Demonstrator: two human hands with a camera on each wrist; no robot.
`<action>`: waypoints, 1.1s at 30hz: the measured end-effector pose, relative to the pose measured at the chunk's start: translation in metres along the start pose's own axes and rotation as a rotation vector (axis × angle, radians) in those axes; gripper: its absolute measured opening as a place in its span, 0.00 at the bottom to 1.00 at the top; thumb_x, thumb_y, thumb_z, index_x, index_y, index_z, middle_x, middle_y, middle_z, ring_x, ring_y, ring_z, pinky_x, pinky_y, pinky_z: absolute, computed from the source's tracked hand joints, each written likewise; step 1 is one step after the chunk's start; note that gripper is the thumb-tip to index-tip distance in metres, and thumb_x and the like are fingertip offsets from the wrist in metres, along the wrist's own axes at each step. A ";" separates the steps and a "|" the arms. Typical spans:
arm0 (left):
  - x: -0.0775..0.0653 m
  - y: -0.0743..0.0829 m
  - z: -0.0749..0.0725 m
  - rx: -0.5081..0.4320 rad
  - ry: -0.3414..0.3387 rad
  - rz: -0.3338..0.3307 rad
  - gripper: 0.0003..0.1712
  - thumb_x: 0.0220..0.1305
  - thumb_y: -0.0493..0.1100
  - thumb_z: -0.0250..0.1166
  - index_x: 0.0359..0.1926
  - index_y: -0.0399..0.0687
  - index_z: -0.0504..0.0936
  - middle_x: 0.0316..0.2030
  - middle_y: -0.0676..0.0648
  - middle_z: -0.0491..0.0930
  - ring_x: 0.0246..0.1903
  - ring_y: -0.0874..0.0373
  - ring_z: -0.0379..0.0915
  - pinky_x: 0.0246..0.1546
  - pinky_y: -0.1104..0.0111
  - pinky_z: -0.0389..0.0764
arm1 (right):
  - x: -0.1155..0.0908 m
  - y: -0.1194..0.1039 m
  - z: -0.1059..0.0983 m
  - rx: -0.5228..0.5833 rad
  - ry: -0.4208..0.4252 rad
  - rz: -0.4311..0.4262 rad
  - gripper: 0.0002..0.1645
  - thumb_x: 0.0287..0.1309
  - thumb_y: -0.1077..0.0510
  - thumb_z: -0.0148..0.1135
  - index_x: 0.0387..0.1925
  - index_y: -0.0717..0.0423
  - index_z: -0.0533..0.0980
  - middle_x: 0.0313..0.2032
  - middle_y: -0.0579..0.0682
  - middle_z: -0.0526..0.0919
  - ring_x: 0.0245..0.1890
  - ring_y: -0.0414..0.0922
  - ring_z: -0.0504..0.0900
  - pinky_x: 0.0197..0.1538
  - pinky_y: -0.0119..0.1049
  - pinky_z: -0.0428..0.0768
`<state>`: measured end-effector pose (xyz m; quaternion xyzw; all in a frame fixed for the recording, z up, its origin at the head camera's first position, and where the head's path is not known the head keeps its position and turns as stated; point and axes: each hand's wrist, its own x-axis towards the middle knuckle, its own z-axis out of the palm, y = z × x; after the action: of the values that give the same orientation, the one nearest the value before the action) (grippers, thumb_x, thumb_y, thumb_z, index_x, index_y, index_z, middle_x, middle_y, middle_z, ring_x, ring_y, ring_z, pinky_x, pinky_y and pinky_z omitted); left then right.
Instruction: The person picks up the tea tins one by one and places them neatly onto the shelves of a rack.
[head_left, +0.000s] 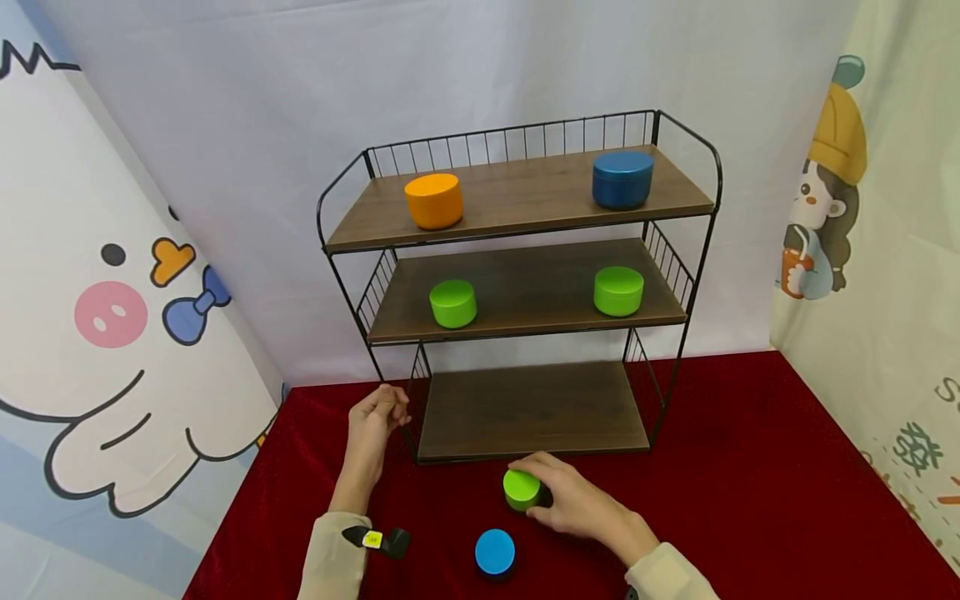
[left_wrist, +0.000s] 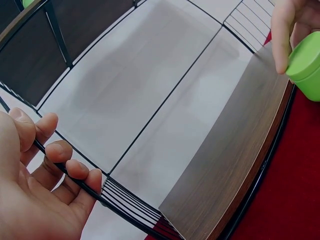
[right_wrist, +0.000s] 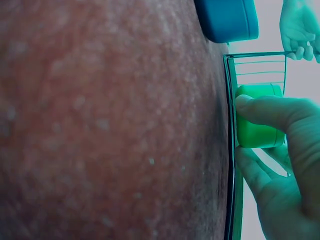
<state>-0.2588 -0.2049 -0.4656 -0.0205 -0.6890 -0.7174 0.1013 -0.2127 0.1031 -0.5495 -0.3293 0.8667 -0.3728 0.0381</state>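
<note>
My left hand (head_left: 372,421) is at the shelf's left side, its fingers curled round the black metal post (left_wrist: 92,190) of the frame in the left wrist view. Thumb and fingers of my right hand (head_left: 576,502) pinch a small round green tin (head_left: 521,490) by its sides. That tin is in front of the bottom board, over the red cloth; the right wrist view shows the same green tin (right_wrist: 257,131) between thumb and fingers. Closer to me is a round blue tin (head_left: 495,552), with neither hand touching it.
The three-tier shelf (head_left: 532,417) has brown boards. An orange tin (head_left: 435,202) and a dark blue tin (head_left: 622,181) stand on top. The middle board carries a left green tin (head_left: 453,305) and a right green tin (head_left: 618,292). Red cloth (head_left: 750,483) covers the table.
</note>
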 end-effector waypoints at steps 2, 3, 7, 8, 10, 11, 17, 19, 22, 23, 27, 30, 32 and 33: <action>0.000 0.000 0.000 -0.002 0.002 0.001 0.20 0.83 0.43 0.49 0.36 0.30 0.75 0.26 0.46 0.67 0.28 0.58 0.68 0.40 0.65 0.80 | -0.001 0.002 -0.001 0.002 0.016 0.002 0.37 0.58 0.64 0.74 0.69 0.56 0.71 0.62 0.50 0.76 0.60 0.49 0.79 0.60 0.48 0.81; 0.000 0.000 0.000 -0.002 0.001 0.001 0.20 0.83 0.43 0.49 0.36 0.31 0.75 0.26 0.46 0.67 0.28 0.58 0.68 0.40 0.65 0.80 | -0.002 0.002 -0.001 0.005 0.022 0.008 0.37 0.58 0.64 0.74 0.69 0.56 0.71 0.62 0.50 0.76 0.60 0.49 0.79 0.60 0.47 0.81; 0.000 0.000 0.001 -0.001 0.003 0.003 0.20 0.83 0.42 0.49 0.36 0.30 0.75 0.26 0.46 0.67 0.28 0.58 0.67 0.39 0.67 0.79 | -0.006 0.006 -0.002 0.024 0.053 0.026 0.38 0.58 0.64 0.74 0.69 0.56 0.71 0.62 0.50 0.76 0.60 0.50 0.79 0.60 0.49 0.81; 0.000 0.000 0.001 0.001 0.004 0.003 0.20 0.83 0.42 0.49 0.36 0.29 0.74 0.26 0.46 0.67 0.28 0.58 0.67 0.39 0.67 0.79 | -0.007 0.007 -0.002 0.028 0.062 0.030 0.38 0.58 0.64 0.75 0.69 0.56 0.71 0.62 0.50 0.76 0.61 0.50 0.79 0.61 0.49 0.81; 0.000 0.000 0.001 0.007 0.003 0.004 0.20 0.83 0.43 0.49 0.37 0.29 0.75 0.26 0.46 0.67 0.28 0.58 0.67 0.39 0.67 0.80 | -0.009 0.008 -0.003 0.037 0.080 0.037 0.38 0.58 0.64 0.75 0.69 0.56 0.71 0.62 0.51 0.76 0.61 0.51 0.79 0.61 0.50 0.81; 0.000 0.000 0.001 0.008 0.005 0.004 0.20 0.83 0.43 0.49 0.37 0.29 0.74 0.26 0.46 0.67 0.28 0.58 0.67 0.39 0.67 0.80 | -0.010 0.009 -0.003 0.040 0.090 0.038 0.38 0.58 0.65 0.75 0.69 0.57 0.71 0.62 0.52 0.76 0.61 0.52 0.79 0.61 0.51 0.80; -0.001 -0.001 0.000 0.007 0.004 0.001 0.20 0.82 0.43 0.50 0.36 0.31 0.75 0.26 0.47 0.68 0.28 0.58 0.68 0.40 0.66 0.80 | -0.014 0.013 -0.007 0.048 0.139 0.079 0.38 0.57 0.64 0.75 0.68 0.55 0.72 0.61 0.52 0.77 0.60 0.53 0.79 0.61 0.53 0.80; -0.001 -0.001 0.000 0.010 0.004 0.006 0.20 0.83 0.43 0.50 0.36 0.31 0.75 0.26 0.47 0.68 0.28 0.58 0.68 0.40 0.65 0.80 | -0.014 0.014 -0.009 0.046 0.156 0.087 0.38 0.57 0.64 0.75 0.68 0.55 0.72 0.60 0.52 0.77 0.60 0.53 0.79 0.61 0.53 0.80; -0.001 -0.001 0.000 0.011 0.009 0.013 0.21 0.83 0.44 0.50 0.36 0.30 0.75 0.26 0.46 0.68 0.28 0.57 0.68 0.39 0.67 0.80 | -0.015 0.016 -0.012 0.056 0.178 0.094 0.39 0.57 0.64 0.75 0.69 0.56 0.72 0.60 0.53 0.77 0.59 0.54 0.79 0.60 0.54 0.80; -0.001 -0.001 0.000 0.011 0.010 0.014 0.21 0.83 0.44 0.50 0.36 0.30 0.75 0.26 0.46 0.68 0.28 0.58 0.68 0.38 0.67 0.80 | -0.015 0.017 -0.013 0.057 0.184 0.097 0.39 0.57 0.65 0.75 0.69 0.56 0.71 0.60 0.53 0.77 0.59 0.54 0.79 0.60 0.54 0.80; -0.001 -0.001 0.001 0.006 0.010 0.013 0.20 0.83 0.43 0.50 0.35 0.31 0.75 0.26 0.46 0.68 0.28 0.57 0.67 0.38 0.68 0.80 | -0.017 0.020 -0.015 0.056 0.209 0.112 0.39 0.57 0.65 0.75 0.69 0.56 0.71 0.60 0.54 0.77 0.59 0.54 0.80 0.59 0.53 0.81; 0.000 -0.001 0.000 0.006 0.006 0.010 0.20 0.83 0.42 0.49 0.36 0.31 0.75 0.26 0.46 0.68 0.28 0.57 0.68 0.39 0.67 0.80 | -0.018 0.023 -0.018 0.056 0.230 0.124 0.40 0.57 0.65 0.75 0.69 0.56 0.71 0.60 0.55 0.76 0.59 0.54 0.80 0.59 0.50 0.82; 0.000 -0.001 0.000 0.007 0.006 0.007 0.20 0.83 0.42 0.49 0.36 0.29 0.74 0.26 0.46 0.68 0.28 0.58 0.68 0.39 0.67 0.80 | -0.019 0.024 -0.020 0.055 0.240 0.127 0.40 0.56 0.65 0.75 0.69 0.56 0.71 0.60 0.55 0.76 0.59 0.54 0.80 0.58 0.49 0.82; 0.000 -0.001 0.000 0.009 0.005 0.006 0.20 0.83 0.42 0.49 0.37 0.29 0.74 0.26 0.46 0.68 0.28 0.58 0.68 0.39 0.67 0.80 | -0.019 0.025 -0.021 0.056 0.245 0.129 0.40 0.56 0.65 0.76 0.69 0.56 0.71 0.60 0.56 0.76 0.59 0.54 0.80 0.57 0.48 0.83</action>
<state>-0.2594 -0.2046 -0.4664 -0.0201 -0.6918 -0.7141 0.1054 -0.2178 0.1405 -0.5544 -0.2239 0.8733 -0.4312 -0.0348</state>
